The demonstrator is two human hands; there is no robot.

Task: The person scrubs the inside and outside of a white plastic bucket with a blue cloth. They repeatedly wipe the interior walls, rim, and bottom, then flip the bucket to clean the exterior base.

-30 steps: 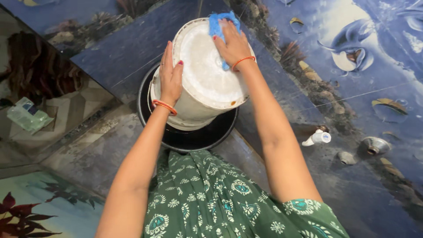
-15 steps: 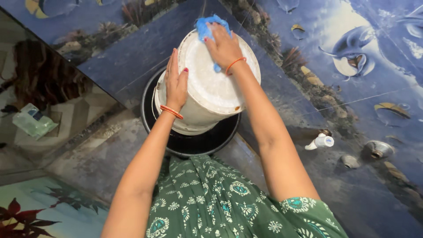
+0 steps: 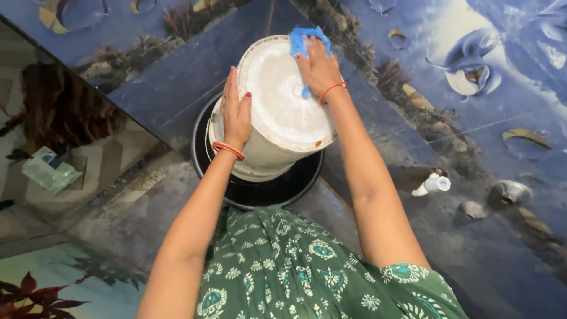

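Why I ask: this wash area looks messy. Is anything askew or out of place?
The white bucket sits upside down and tilted in the black basin, steadied by the left hand while the right hand presses a blue cloth on its base.

Matt, scuffed white plastic bucket [image 3: 277,106]; fuzzy blue cloth [image 3: 302,44]; probably glossy black basin [image 3: 260,189].

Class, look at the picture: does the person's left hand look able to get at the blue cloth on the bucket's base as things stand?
Probably yes. The left hand lies flat on the white bucket's side, and only bare bucket base lies between it and the blue cloth, though the right hand covers much of the cloth.
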